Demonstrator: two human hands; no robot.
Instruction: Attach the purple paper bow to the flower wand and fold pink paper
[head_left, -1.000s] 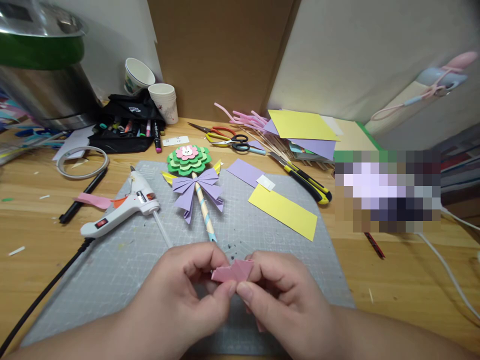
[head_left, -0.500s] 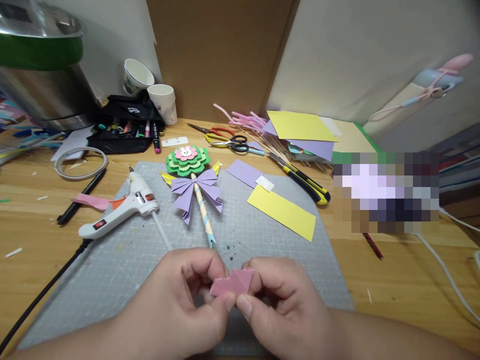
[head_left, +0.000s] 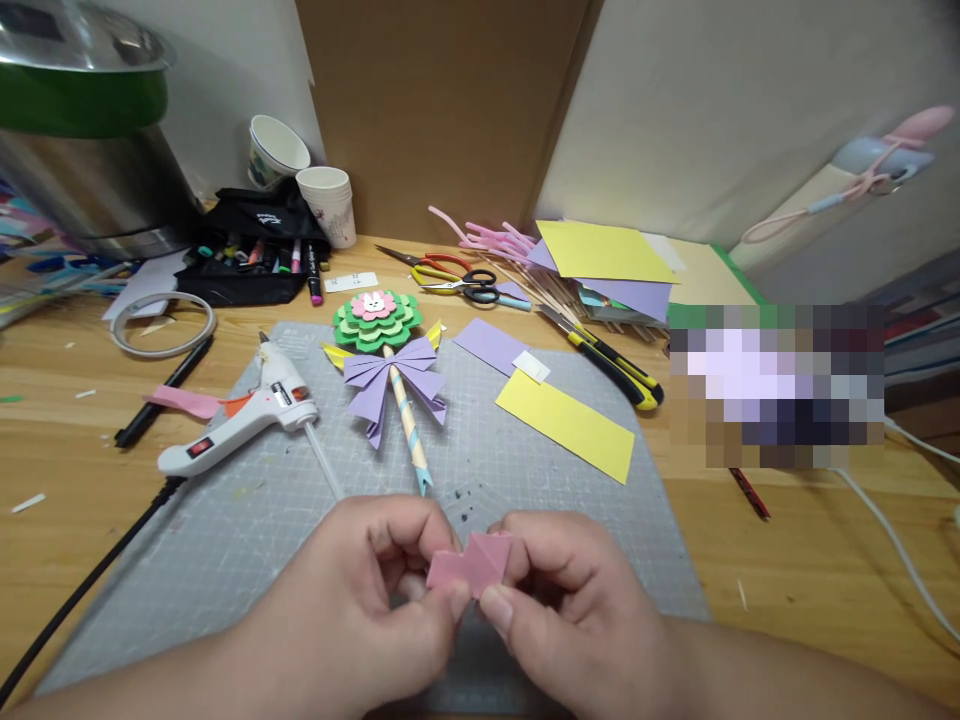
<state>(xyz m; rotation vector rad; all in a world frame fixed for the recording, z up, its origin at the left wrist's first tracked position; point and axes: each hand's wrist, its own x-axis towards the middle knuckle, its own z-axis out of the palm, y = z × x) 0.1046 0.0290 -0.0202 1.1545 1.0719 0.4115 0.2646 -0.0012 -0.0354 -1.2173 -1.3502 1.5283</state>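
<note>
A small folded piece of pink paper (head_left: 474, 562) is pinched between my two hands above the near part of the grey cutting mat (head_left: 247, 560). My left hand (head_left: 382, 590) grips its left end with thumb and curled fingers. My right hand (head_left: 570, 590) holds the right end, thumb at the lower edge. Just beyond lies a paper flower wand (head_left: 405, 420) with a green layered head (head_left: 375, 325), a rabbit face at its centre and a purple pleated bow (head_left: 394, 375). A white glue gun (head_left: 247, 425) lies to its left.
Yellow paper (head_left: 566, 425) and purple paper (head_left: 491, 345) lie on the mat, near a box cutter (head_left: 607, 365). Scissors (head_left: 480, 285), paper cups (head_left: 328, 205) and a black marker pouch (head_left: 255, 250) stand behind. A tape roll (head_left: 163, 325) lies left; the cord (head_left: 82, 590) runs along the left.
The pink paper has tilted slightly and shifted a little to the right between my fingers. My right thumb has moved slightly right; the other objects stay put.
</note>
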